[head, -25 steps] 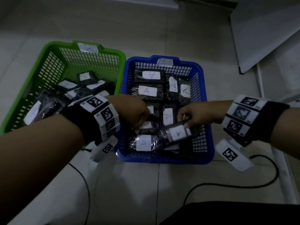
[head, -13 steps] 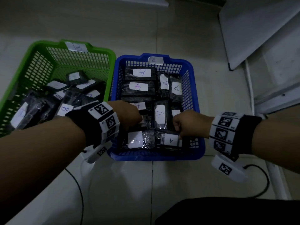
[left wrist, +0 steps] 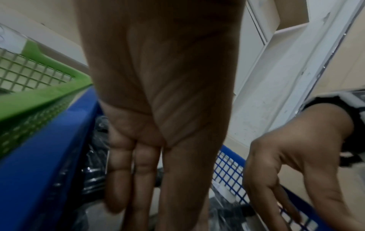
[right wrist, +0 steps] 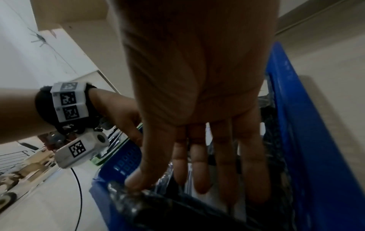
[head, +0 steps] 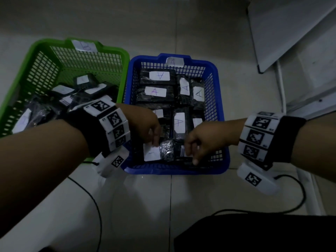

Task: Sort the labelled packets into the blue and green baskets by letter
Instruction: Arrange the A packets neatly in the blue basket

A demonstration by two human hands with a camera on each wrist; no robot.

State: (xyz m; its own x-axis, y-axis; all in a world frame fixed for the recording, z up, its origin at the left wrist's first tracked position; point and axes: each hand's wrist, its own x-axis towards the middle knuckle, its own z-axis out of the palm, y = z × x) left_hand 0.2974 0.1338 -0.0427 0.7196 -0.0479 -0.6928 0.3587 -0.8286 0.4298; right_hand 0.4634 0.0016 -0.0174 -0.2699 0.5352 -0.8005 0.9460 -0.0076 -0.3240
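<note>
Seemingly, packets (head: 164,151) beneath both hands (head: 174,139)

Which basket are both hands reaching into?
The blue plastic basket tagged A: left hand and right hand are inside it, not the green basket.

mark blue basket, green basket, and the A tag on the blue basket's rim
blue basket (head: 174,170): head view, near front rim.
green basket (head: 16,84): head view, left rim.
A tag (head: 175,61): head view, middle of the paper on the blue basket's far rim.
</note>
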